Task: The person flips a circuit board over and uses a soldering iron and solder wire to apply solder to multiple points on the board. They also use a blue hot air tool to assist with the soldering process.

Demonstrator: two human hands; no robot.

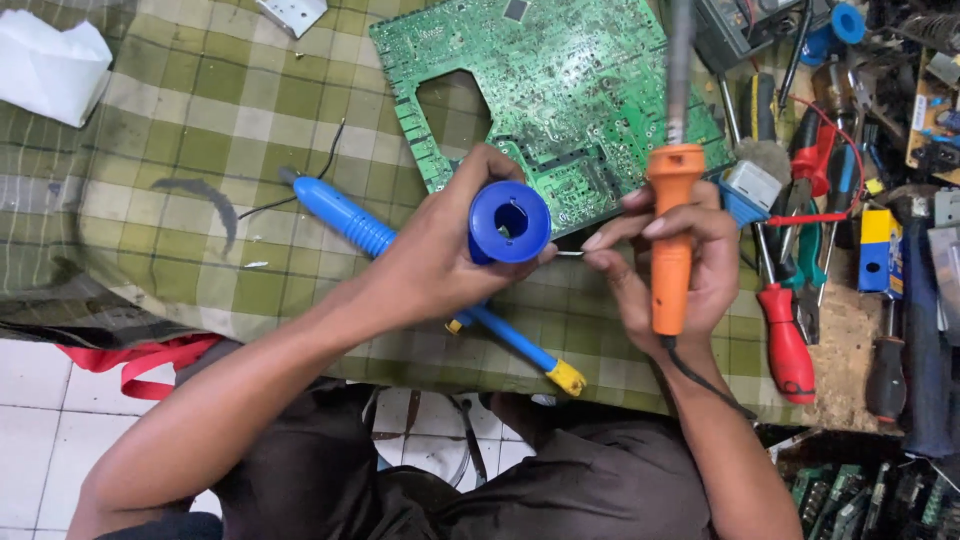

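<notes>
Between the two hands, just above the near edge of a green checked cloth, a thin strand of solder wire runs from a blue spool to the fingertips of the right hand. The left hand is closed around the spool, thumb and fingers wrapping its body with the open hub facing the camera. The right hand is closed on an orange soldering iron, held upright in the palm, while its thumb and forefinger pinch the free end of the wire. The spool looks small, light and rigid, best gripped around its rim as it is now; the wire appears soft and easily bent, so a gentle pinch near its end should suit it. The iron's metal shaft rises beyond the right hand and may well be hot, so the orange handle is the safe hold. Its dark cord trails back along the right wrist

Under the left hand lies a blue desoldering pump with a yellow tip, touching the cloth. Beyond both hands rests a green circuit board, likely fragile. Right of the right hand, crowded close, are a red-handled screwdriver, pliers and other tools, leaving little room there. Left of the left hand the cloth offers more room, and the table edge sits just beneath both wrists
</notes>
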